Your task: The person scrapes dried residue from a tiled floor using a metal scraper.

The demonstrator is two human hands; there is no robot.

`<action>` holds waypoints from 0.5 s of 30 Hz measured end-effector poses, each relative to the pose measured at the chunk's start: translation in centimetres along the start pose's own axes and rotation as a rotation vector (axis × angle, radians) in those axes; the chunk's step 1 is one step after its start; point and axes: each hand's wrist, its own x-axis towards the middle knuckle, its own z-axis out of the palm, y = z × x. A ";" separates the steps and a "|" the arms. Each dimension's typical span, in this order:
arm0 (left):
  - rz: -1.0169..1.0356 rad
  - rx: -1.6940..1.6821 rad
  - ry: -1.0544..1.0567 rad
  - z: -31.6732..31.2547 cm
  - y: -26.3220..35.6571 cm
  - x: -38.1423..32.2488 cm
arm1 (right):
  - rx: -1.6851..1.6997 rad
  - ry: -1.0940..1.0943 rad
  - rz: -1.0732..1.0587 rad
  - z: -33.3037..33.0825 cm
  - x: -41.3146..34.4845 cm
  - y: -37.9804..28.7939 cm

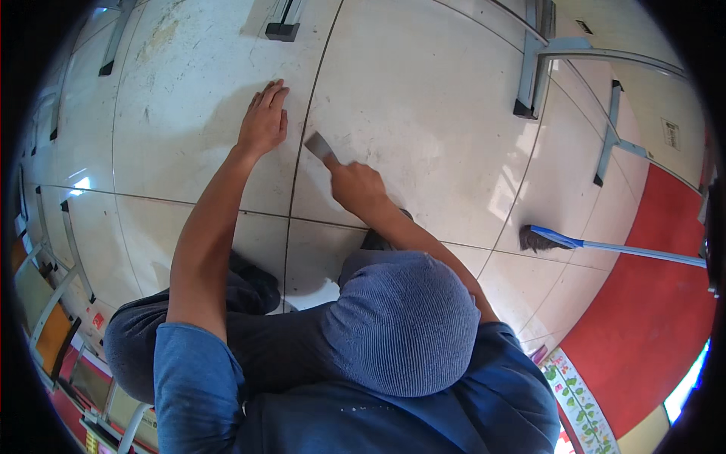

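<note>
My right hand grips a metal scraper, its wide blade near a dark grout line in the pale tiled floor. The index finger lies along the blade, and the handle is hidden inside my fist. To the left, my left hand is held palm down with nothing in it, fingers stretched forward and slightly apart. I cannot tell whether it rests on the tile. Dark scuffs and smudges mark the floor around both hands.
Metal furniture legs with black feet stand ahead and at the right. A broom with a blue handle lies at the right, before a red surface. Chairs crowd the left edge. My knees are bent close below my arms.
</note>
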 end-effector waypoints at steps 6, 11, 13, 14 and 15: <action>-0.040 0.006 -0.021 -0.9 -0.1 -0.6 | -0.044 -0.175 0.113 1.5 -6.7 1.8; -0.054 -0.002 0.002 0.2 0.7 0.1 | 0.000 -0.068 0.028 -0.4 -0.2 -0.4; -0.057 -0.001 -0.013 0.4 0.8 -0.3 | 0.023 -0.074 0.068 0.1 -4.3 1.9; -0.073 0.018 -0.017 0.1 0.2 -1.4 | 0.054 -0.074 0.089 0.7 -6.3 2.8; -0.075 0.018 0.017 0.6 0.4 -1.3 | 0.042 -0.068 0.095 0.5 -7.9 4.0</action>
